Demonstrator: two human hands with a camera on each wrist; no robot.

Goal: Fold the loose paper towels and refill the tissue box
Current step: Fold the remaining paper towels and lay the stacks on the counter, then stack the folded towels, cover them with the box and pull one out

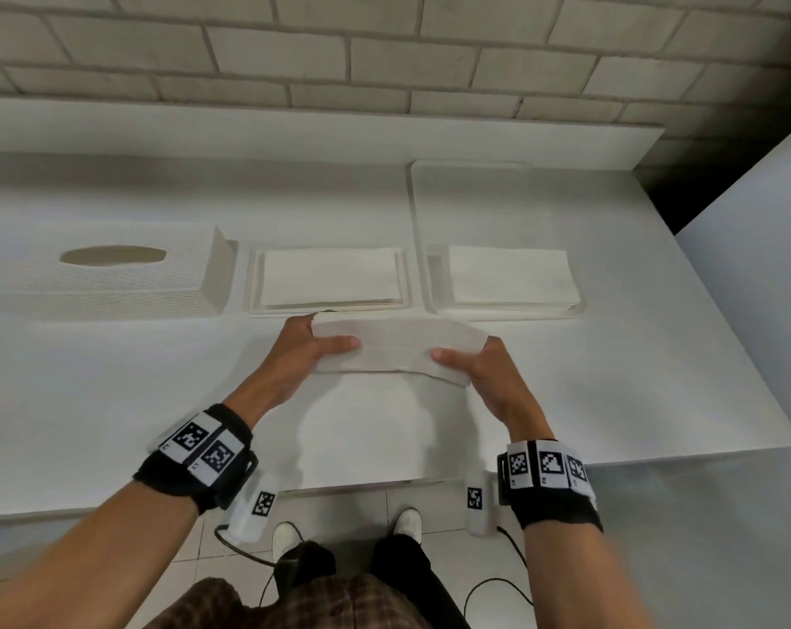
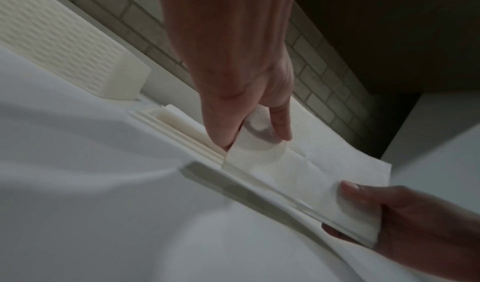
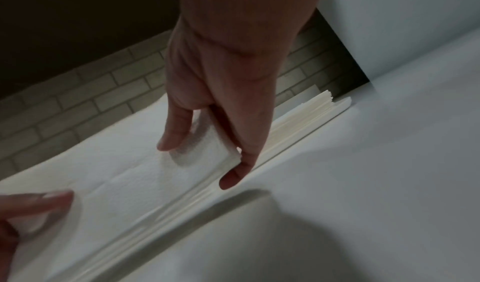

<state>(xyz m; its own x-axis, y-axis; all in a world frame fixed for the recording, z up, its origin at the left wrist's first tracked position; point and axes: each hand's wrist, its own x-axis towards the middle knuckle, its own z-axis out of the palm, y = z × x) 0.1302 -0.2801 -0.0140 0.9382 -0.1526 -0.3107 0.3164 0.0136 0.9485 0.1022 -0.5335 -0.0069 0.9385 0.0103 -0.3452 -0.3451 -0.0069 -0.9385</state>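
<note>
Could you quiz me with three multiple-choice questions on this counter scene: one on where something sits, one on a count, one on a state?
1. Where is the tissue box cover?
A. Left of both towel stacks
B. Between the stacks
C. On the floor

2. How many towel stacks lie on the counter beyond the hands?
A. One
B. Two
C. Four

3. What is happening to the folded paper towel?
A. It lies flat, untouched
B. It is crumpled in one fist
C. Both hands pinch its ends

Answers: 1 A, it sits at the far left. 2 B, the middle stack and the right stack. 3 C, the left hand and right hand each pinch an end.
</note>
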